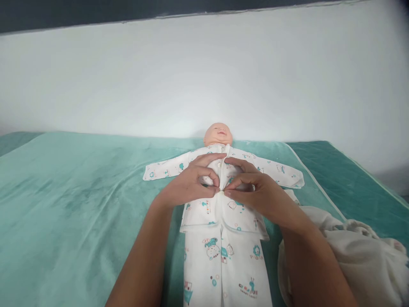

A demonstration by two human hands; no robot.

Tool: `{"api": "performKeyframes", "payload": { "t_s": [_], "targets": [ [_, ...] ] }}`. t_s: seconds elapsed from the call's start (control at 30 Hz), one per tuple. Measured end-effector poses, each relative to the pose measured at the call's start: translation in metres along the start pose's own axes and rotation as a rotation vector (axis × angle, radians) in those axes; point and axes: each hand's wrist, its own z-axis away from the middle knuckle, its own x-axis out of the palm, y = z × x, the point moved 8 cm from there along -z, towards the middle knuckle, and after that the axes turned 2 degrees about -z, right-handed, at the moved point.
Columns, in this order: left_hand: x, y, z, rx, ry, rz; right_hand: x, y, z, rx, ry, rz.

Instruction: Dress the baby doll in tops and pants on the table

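Note:
A baby doll [218, 134] lies on its back on a teal blanket [79, 200], dressed in a white printed shirt [223, 209] and matching trousers [223, 264]. Its sleeves are spread out to both sides. My left hand [191, 183] pinches the left edge of the shirt's front opening at the doll's chest. My right hand [252, 189] pinches the right edge, fingertips meeting the left hand's at the centre seam. Both hands are closed on the fabric.
A crumpled cream cloth [358, 256] lies on the blanket to the right of the doll's legs. A white wall [204, 76] rises behind the bed. The blanket's right edge [367, 170] drops off at the far right.

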Motion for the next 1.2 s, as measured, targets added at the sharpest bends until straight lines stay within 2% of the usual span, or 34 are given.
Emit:
{"api": "performKeyframes", "payload": {
  "t_s": [0.53,0.8,0.93,1.2],
  "targets": [
    [0.0002,-0.0033,0.0003,-0.015,-0.033,0.129,0.0042,-0.0089,-0.0011,-0.006,0.090,0.101],
    [0.0011,-0.0065,0.0000,-0.018,-0.059,0.189,0.0024,-0.0069,-0.0002,0.031,0.039,0.049],
    [0.0013,-0.0050,0.0004,-0.016,-0.054,0.152,0.0025,-0.0041,0.0003,0.077,0.017,0.018],
    [0.0011,-0.0011,-0.0001,-0.015,-0.033,-0.020,0.0025,-0.0052,0.0004,0.011,0.000,0.019]
  ]
}}
